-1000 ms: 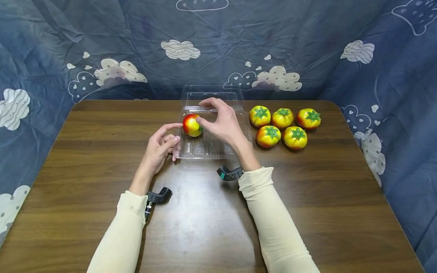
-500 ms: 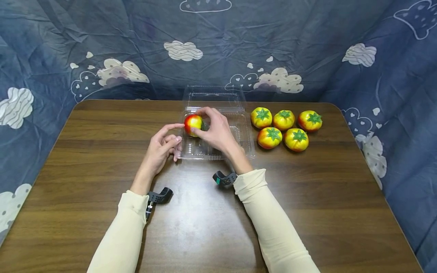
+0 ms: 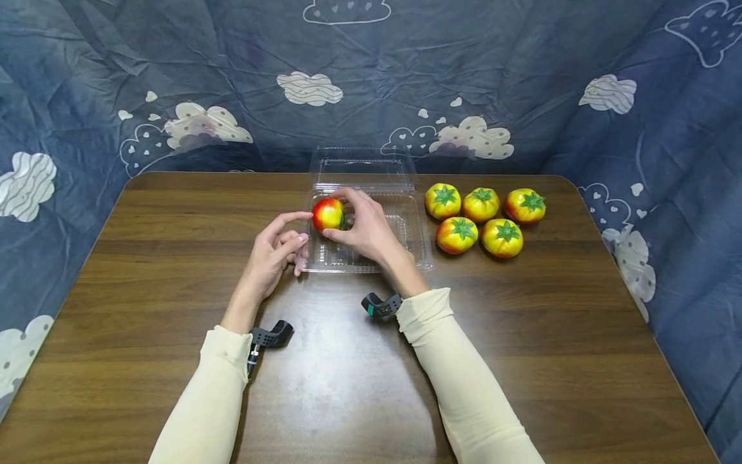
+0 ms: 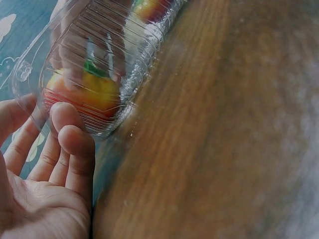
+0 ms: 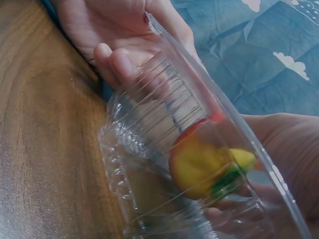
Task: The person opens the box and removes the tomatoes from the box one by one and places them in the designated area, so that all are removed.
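Observation:
In the head view, a red-and-yellow tomato (image 3: 327, 214) lies on its side in the back left part of a clear plastic clamshell container (image 3: 400, 248). My right hand (image 3: 368, 225) holds it from the right, thumb at the front and fingers behind. Its green leafy top (image 5: 229, 181) faces right, towards my palm. At the container's left side, my left hand (image 3: 272, 251) grips the edge. The left index finger reaches over the rim beside the tomato. In the left wrist view, curled fingertips (image 4: 67, 117) touch the ribbed wall from outside.
Several similar tomatoes (image 3: 456, 235) stand in two rows to the right of the container, green leaves up. The open lid (image 3: 363, 169) leans back near the table's far edge. A blue cloud-patterned cloth (image 3: 371, 71) hangs behind the wooden table (image 3: 580, 335).
My right hand has come down and left around the tomato, its fingers moving from above to behind it. The left hand has barely moved; the view has shifted a little.

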`<state>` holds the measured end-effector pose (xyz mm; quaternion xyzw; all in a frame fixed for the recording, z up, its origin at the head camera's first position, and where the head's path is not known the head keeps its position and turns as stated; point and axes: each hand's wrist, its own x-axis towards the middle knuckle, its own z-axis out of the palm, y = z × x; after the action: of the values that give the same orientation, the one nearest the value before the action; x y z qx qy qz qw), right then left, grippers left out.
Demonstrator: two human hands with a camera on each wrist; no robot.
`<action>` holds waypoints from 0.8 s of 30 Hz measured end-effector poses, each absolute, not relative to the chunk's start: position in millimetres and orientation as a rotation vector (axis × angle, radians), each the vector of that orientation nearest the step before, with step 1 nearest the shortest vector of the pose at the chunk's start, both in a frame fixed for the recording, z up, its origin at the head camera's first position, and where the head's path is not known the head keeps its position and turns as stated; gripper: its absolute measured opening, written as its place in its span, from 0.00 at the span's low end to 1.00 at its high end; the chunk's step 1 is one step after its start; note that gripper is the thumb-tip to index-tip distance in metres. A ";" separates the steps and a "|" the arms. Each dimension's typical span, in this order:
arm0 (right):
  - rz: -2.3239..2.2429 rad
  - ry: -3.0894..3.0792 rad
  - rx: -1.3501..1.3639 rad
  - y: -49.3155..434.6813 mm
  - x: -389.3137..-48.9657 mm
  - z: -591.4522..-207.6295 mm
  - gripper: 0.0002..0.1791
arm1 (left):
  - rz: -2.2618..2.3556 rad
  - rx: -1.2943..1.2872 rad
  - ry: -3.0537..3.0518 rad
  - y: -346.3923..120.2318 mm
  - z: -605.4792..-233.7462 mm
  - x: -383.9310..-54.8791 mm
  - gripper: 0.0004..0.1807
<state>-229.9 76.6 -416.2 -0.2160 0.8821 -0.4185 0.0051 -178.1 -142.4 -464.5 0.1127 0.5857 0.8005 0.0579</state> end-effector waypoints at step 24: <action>-1.280 2.823 -0.642 83.2 -225.2 -406.7 0.34 | 2.420 0.369 1.799 -142.4 -466.1 -177.9 0.23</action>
<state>-225.2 83.2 -406.7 -0.2028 0.8918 -0.4043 -0.0121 -177.9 -142.4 -466.1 0.1212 0.5915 0.7955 0.0520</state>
